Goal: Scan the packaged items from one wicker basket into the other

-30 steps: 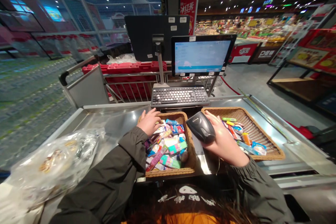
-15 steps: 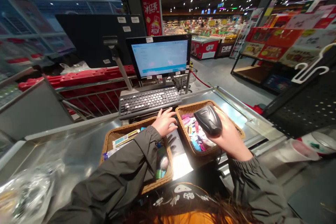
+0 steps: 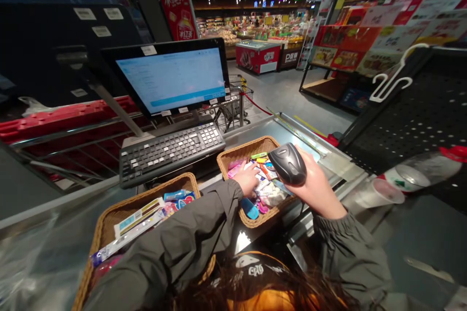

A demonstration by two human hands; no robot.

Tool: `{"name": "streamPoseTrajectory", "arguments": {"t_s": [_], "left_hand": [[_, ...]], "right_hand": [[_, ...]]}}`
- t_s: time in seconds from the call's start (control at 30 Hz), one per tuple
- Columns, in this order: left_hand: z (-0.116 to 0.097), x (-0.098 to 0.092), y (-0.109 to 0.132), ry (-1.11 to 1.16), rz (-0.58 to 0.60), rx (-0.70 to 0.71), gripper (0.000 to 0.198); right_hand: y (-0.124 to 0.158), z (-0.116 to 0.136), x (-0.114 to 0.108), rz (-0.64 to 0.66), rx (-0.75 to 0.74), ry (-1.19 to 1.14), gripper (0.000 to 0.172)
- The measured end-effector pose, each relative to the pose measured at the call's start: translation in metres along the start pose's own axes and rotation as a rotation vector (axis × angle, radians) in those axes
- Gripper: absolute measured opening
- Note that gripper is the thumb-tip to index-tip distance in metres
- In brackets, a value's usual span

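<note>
My right hand [image 3: 318, 185] is wrapped round a black barcode scanner [image 3: 288, 165], held up over the right side of a wicker basket [image 3: 228, 154]. Inside that basket lies a jumble of small packaged goods [image 3: 263, 189], some pink, blue, green and white. My left hand [image 3: 248, 180] reaches in among them with its fingers stretched out, touching the goods; I see nothing gripped in it. Below my left sleeve a second wicker basket [image 3: 104, 221] holds a long white-and-purple packet [image 3: 127, 240], a flat box [image 3: 140, 215] and blue packs [image 3: 177, 195]. My sleeve hides part of it.
A black keyboard [image 3: 171, 150] and a lit monitor [image 3: 173, 80] stand behind the baskets on the metal counter [image 3: 251, 129]. At the right are a white cup [image 3: 379, 193], a tub [image 3: 406, 177] and a white hanger [image 3: 392, 80] on a black perforated panel.
My left hand has moved from between the baskets into the right-hand basket. The view has turned to the right. My right hand still holds the scanner above the same basket.
</note>
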State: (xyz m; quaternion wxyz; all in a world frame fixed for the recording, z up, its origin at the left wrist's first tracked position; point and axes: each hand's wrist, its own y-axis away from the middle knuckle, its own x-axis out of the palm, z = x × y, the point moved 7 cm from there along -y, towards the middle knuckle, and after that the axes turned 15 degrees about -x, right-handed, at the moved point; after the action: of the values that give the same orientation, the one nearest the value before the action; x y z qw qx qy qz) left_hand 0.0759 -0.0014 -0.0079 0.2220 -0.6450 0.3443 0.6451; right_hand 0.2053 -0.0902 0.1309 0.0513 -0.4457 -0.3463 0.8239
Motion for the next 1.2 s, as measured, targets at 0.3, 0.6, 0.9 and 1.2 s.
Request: {"name": "streamPoseTrajectory", "arguments": {"t_s": [0.3, 0.6, 0.9, 1.2], "left_hand": [[-0.012, 0.038, -0.036, -0.065, 0.093, -0.045, 0.024], [-0.015, 0.067, -0.046, -0.016, 0.211, -0.124, 0.028], [0.001, 0.048, -0.053, 0.041, 0.273, -0.305, 0.035], [0.036, -0.016, -0.028, 0.157, 0.097, -0.437, 0.019]], "right_hand": [[-0.004, -0.022, 0.003, 0.017, 0.022, -0.005, 0.059], [-0.005, -0.027, 0.006, 0.042, 0.034, -0.028, 0.059], [-0.003, -0.02, 0.0, 0.04, 0.018, -0.014, 0.058], [-0.002, -0.008, 0.001, 0.029, -0.007, 0.006, 0.058]]}}
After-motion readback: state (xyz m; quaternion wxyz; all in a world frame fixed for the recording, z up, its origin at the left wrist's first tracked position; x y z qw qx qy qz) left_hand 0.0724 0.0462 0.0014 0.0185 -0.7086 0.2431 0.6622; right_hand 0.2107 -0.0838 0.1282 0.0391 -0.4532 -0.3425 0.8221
